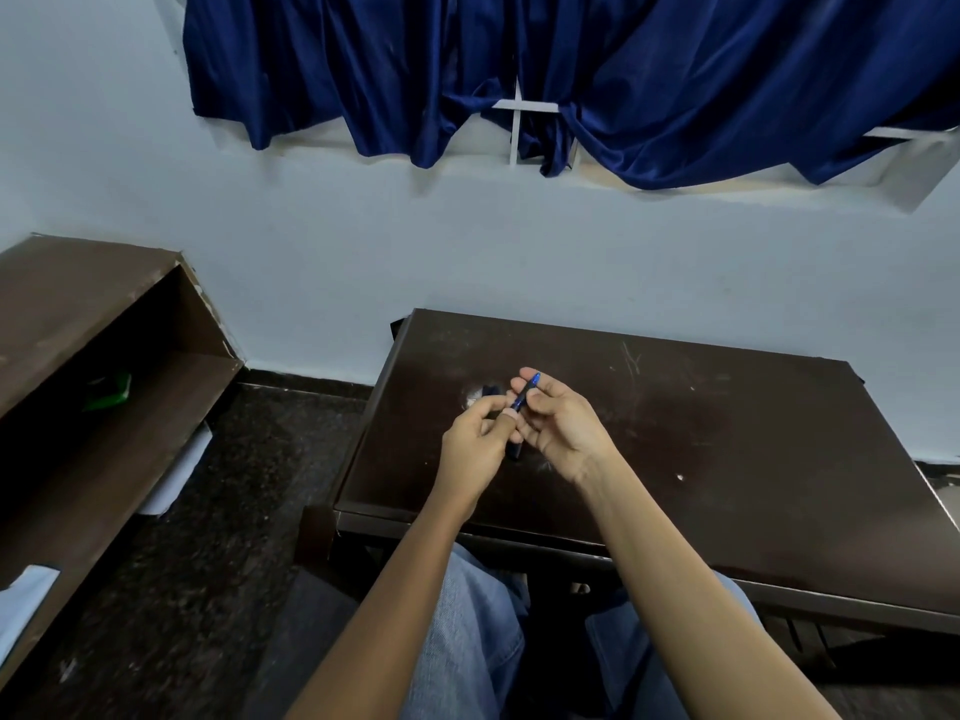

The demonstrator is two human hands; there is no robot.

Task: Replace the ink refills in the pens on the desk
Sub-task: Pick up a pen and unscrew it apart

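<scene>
Over the dark desk (727, 433), the right hand (558, 420) grips a blue pen (525, 392) while the left hand (475, 441) pinches its lower end, which is best twisted gently along the barrel.

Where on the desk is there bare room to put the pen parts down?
The desk is bare right of the right hand out to its right edge, and along the near edge. It is crowded only around the left hand and blue pen.
</scene>
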